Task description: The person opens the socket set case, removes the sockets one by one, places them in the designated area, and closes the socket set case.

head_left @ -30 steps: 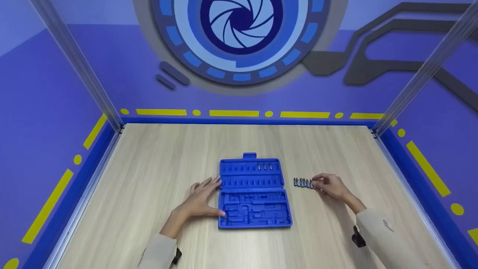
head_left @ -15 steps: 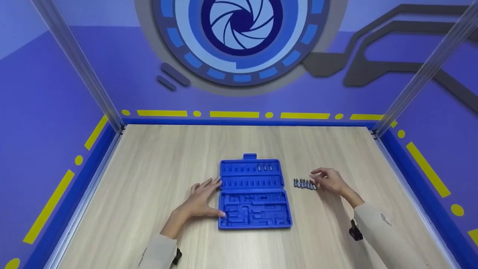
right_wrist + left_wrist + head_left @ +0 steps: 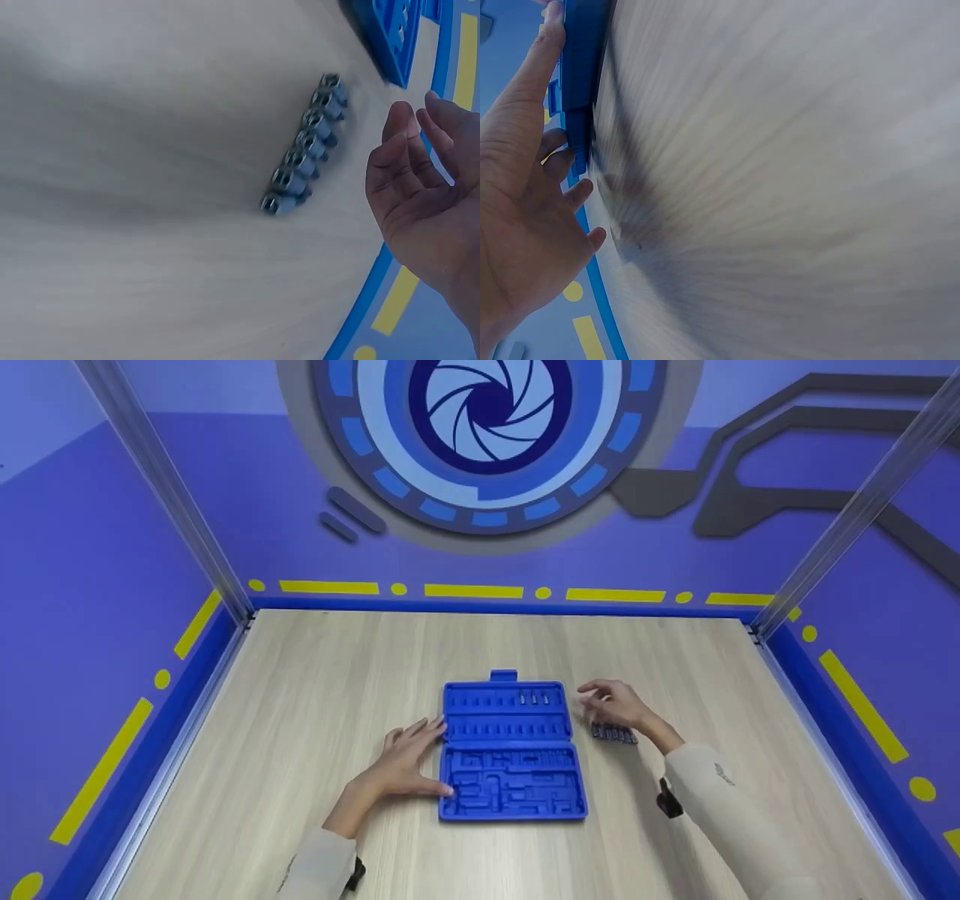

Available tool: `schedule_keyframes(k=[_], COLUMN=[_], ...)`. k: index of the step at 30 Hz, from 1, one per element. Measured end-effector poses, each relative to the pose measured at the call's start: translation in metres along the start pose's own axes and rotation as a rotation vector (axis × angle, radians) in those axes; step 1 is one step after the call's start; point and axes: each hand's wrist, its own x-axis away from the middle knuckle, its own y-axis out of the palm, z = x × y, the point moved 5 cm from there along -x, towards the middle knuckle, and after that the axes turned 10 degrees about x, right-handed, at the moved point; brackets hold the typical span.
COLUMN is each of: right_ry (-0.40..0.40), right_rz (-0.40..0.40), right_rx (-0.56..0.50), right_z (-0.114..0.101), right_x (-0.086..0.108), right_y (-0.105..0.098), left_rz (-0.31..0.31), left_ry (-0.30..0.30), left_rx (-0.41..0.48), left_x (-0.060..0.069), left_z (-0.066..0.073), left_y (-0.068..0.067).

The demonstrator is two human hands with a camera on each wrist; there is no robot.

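A blue moulded tool case [image 3: 512,781] lies unfolded on the table. Three small metal bit sockets [image 3: 534,698] stand in the right part of its upper row of slots. My left hand [image 3: 401,765] spreads along the case's left side, thumb on the lower rim and fingertips at the upper half's edge. To the right of the case is a tight row of several more bit sockets [image 3: 301,150], hollow ends toward the right wrist camera. Over that row hangs my right hand [image 3: 616,705], fingers bent toward the case. Whether a socket sits between its fingertips cannot be made out.
The wooden tabletop [image 3: 337,675] stretches around the case on all sides. Blue panels with yellow marks close it in at the back [image 3: 472,591] and sides. Metal posts [image 3: 832,540] rise at the rear corners.
My right hand has left the right end of the socket row and moved left and away from me, toward the case's upper half. The left hand keeps its place.
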Motion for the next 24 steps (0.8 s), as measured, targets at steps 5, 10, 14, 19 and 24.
schedule_keyframes(k=[5,10,14,19,24], right_ry=[-0.016,-0.033,-0.062,-0.088,-0.041], right_rz=[-0.013,-0.04,-0.036,-0.004,0.05], right_rx=[0.036,0.026,0.032,0.069,0.154], right_z=[-0.015,-0.03,-0.038,-0.045,-0.047], right_x=[-0.016,-0.032,-0.042,-0.05,-0.055], right_y=[0.019,0.04,0.054,0.066,0.071], left_rz=[-0.013,-0.007,-0.003,0.002,0.007], left_ry=[-0.014,-0.023,-0.024,-0.025,-0.023], left_rx=[-0.002,0.0,-0.004,-0.006,-0.004], left_x=[0.0,0.001,0.0,0.0,0.0], left_z=[0.001,0.0,-0.001,-0.001,-0.001], left_y=[0.0,0.001,0.001,0.001,0.001])
